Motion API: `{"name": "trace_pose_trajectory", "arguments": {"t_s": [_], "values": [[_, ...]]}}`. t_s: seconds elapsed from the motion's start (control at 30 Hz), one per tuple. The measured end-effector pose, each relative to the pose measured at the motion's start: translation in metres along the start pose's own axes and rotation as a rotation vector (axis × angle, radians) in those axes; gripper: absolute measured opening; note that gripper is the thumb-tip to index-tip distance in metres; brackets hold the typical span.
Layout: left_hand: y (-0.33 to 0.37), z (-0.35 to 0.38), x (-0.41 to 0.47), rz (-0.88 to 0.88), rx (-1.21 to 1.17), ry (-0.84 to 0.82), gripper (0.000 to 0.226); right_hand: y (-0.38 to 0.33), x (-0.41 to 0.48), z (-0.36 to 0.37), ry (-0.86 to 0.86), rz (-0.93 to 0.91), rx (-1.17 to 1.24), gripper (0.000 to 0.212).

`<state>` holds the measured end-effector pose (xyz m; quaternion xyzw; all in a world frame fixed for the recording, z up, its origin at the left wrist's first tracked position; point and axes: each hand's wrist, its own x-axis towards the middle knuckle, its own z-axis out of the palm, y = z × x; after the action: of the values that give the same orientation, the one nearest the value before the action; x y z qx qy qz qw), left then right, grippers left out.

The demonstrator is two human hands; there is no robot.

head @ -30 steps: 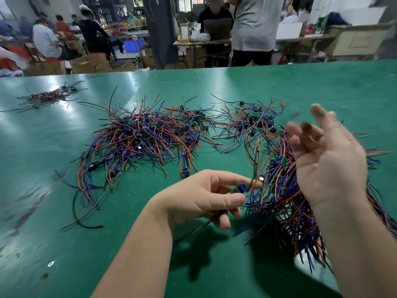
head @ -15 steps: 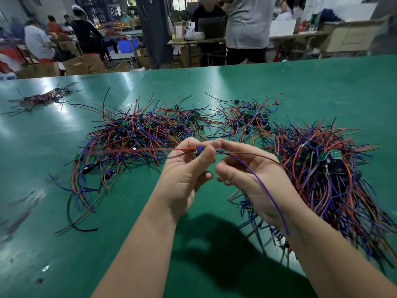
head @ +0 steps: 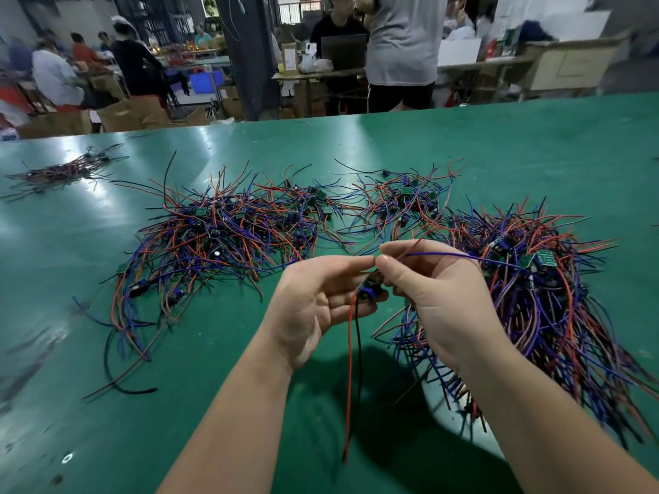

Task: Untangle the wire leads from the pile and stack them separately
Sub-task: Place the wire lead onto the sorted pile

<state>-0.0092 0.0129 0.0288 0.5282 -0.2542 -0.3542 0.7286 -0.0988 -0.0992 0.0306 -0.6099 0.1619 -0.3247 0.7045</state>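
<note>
A wide tangled pile of red, blue and black wire leads [head: 228, 240] with small green boards spreads across the middle of the green table [head: 535, 144]. A denser heap of leads [head: 542, 297] lies at the right. Above the table's near part, my left hand [head: 313, 308] and my right hand [head: 438, 301] meet and pinch one wire lead [head: 369, 290] with a small blue part. Its red and black wires hang down between my forearms. Its blue wire runs right from my right fingertips, over the heap.
A small separate bundle of leads [head: 60, 171] lies at the far left of the table. Beyond the table's far edge stand people [head: 403, 48], benches and cardboard boxes [head: 121, 115]. Bare green surface lies near me at the left.
My hands have lifted slightly with the single lead. Its red and black wires, which stretched left toward the pile, now hang straight down. The blue wire now points right.
</note>
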Motion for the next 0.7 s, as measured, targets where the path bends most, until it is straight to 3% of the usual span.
{"name": "trace_pose_trajectory", "arguments": {"t_s": [0.13,0.37,0.57,0.63,0.7], "values": [[-0.005,0.003,-0.001,-0.006,0.13,-0.013,0.019,-0.002,-0.001,-0.001,0.036,-0.015,0.003,0.018],[-0.001,-0.004,-0.004,-0.158,0.063,-0.179,0.01,-0.015,0.004,-0.01,0.065,-0.093,0.053,0.015],[-0.003,-0.01,-0.009,-0.274,0.176,-0.351,0.006,-0.036,0.019,-0.039,0.327,-0.117,0.416,0.019],[-0.004,-0.011,-0.008,-0.259,0.182,-0.323,0.003,-0.042,0.022,-0.049,0.422,-0.195,0.495,0.016],[-0.004,-0.011,-0.001,-0.22,0.079,-0.143,0.01,-0.045,0.024,-0.054,0.51,-0.22,0.525,0.016]]}}
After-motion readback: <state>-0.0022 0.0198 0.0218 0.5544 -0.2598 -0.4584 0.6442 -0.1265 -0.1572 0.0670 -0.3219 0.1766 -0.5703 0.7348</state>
